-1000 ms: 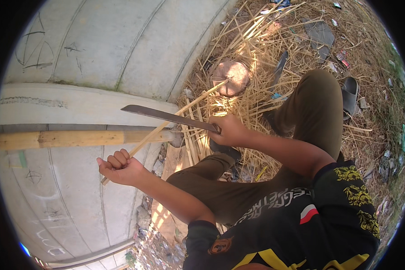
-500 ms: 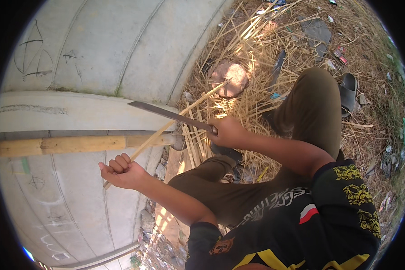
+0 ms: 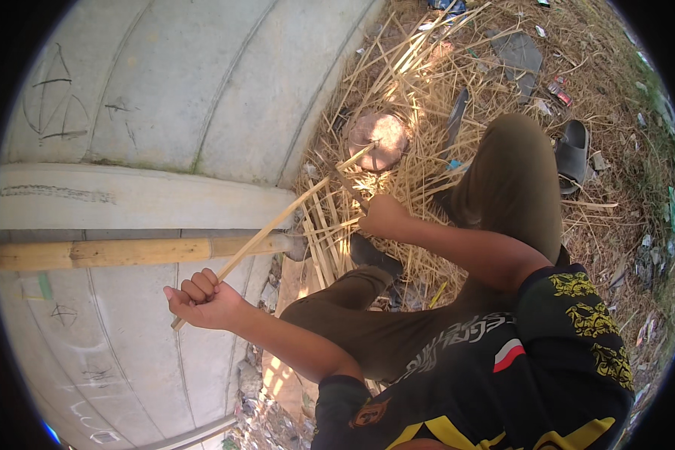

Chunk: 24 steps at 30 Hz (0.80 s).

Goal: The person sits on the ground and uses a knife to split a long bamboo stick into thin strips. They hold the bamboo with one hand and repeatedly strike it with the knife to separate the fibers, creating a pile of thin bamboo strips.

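My left hand [image 3: 202, 301] is closed round the near end of a long pale bamboo strip [image 3: 276, 220]. The strip slants up to the right, and its far end lies on a round chopping block [image 3: 390, 136] set among the shavings. In my right hand [image 3: 385, 216] is the handle of a machete [image 3: 351, 189]. Its dark blade points up and left, against or very close to the strip just below the block; whether it touches the strip I cannot tell. My right fist hides the handle.
A pale panelled wall [image 3: 165, 82] rises on the left, with a thick bamboo pole [image 3: 139, 250] along it. Bamboo shavings and strips [image 3: 420, 82] litter the ground. A second dark blade [image 3: 456, 118] lies right of the block. A grey sandal [image 3: 572, 156] is beyond my knee.
My right hand has turned the machete from pointing left across the strip to pointing up toward the block. The left hand keeps its hold on the strip, almost in place.
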Available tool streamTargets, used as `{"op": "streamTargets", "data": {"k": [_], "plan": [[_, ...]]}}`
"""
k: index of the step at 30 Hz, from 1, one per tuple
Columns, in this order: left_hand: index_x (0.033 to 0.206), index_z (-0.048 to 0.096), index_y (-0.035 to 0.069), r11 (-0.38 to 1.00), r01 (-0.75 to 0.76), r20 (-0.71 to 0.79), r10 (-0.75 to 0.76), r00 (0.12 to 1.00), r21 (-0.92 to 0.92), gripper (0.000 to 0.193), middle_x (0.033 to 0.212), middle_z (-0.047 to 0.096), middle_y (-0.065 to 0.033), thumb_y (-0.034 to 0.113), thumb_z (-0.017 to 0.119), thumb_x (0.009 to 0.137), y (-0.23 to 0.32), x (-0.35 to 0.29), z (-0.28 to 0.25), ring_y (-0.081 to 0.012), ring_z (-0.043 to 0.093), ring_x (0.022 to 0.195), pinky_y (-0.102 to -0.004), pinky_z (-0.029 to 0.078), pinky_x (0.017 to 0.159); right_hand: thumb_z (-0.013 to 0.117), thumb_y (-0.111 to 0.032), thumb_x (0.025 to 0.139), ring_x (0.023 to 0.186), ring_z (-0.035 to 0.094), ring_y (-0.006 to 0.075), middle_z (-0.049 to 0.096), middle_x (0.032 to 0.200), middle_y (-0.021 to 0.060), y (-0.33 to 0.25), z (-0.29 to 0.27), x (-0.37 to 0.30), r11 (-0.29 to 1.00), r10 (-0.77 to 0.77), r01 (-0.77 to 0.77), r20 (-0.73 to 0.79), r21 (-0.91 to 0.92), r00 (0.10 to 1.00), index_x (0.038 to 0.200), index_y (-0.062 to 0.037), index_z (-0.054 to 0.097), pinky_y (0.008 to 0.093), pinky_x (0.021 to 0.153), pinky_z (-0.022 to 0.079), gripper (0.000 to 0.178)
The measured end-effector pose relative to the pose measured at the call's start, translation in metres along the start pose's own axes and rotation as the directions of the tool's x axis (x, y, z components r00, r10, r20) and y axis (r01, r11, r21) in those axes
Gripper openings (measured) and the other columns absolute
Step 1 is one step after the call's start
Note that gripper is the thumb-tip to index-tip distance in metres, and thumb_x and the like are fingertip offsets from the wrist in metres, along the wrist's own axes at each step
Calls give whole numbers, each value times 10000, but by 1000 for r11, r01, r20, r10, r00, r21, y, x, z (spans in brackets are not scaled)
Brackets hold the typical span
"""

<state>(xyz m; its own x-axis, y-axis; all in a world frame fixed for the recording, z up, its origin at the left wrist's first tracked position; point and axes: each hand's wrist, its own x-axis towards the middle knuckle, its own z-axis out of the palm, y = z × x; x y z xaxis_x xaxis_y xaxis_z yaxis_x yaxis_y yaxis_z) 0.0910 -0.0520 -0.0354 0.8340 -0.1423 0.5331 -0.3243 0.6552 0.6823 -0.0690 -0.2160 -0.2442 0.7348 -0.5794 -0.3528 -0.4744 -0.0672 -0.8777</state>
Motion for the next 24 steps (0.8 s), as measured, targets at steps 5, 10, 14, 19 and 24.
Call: {"op": "streamTargets", "data": {"k": [5,10,14,19,24], "plan": [[636,132,189,1000,2,20,-2,1000,-3,522,504,118,49,184,570,920,-11,4,-6,-90,76,459,-283,111,459,662,-234,796,701,678,333,673,728,163,-9,10,-9,863,-481,458,-69,-214,874,916,-4,663,434,660,541,259],[623,115,182,999,41,-17,-41,999,-6,543,492,113,45,200,552,945,-10,5,-8,-94,65,448,-286,98,452,648,-266,808,796,680,340,677,821,183,42,28,22,939,-334,330,-36,-94,942,1004,-19,657,455,720,540,315],[623,114,182,999,45,-48,-44,998,21,545,493,111,46,208,551,946,-13,3,-8,-94,62,451,-286,97,457,611,-241,809,837,683,341,680,881,198,75,28,48,996,58,-57,11,-71,998,1126,-15,634,458,739,539,390],[627,111,184,1000,21,2,-21,1000,5,546,498,101,47,207,559,939,-14,3,-4,-93,63,454,-285,98,461,579,-243,833,857,681,342,682,901,183,47,27,28,990,6,-10,-35,-138,999,1184,-37,623,458,755,536,409],[629,108,179,1000,16,18,-17,1000,25,542,502,102,45,199,549,942,-12,1,-3,-95,65,457,-287,97,461,580,-288,869,818,675,340,669,829,163,1,-2,0,994,-40,39,-4,-107,999,1050,-40,632,467,733,525,311]]}}
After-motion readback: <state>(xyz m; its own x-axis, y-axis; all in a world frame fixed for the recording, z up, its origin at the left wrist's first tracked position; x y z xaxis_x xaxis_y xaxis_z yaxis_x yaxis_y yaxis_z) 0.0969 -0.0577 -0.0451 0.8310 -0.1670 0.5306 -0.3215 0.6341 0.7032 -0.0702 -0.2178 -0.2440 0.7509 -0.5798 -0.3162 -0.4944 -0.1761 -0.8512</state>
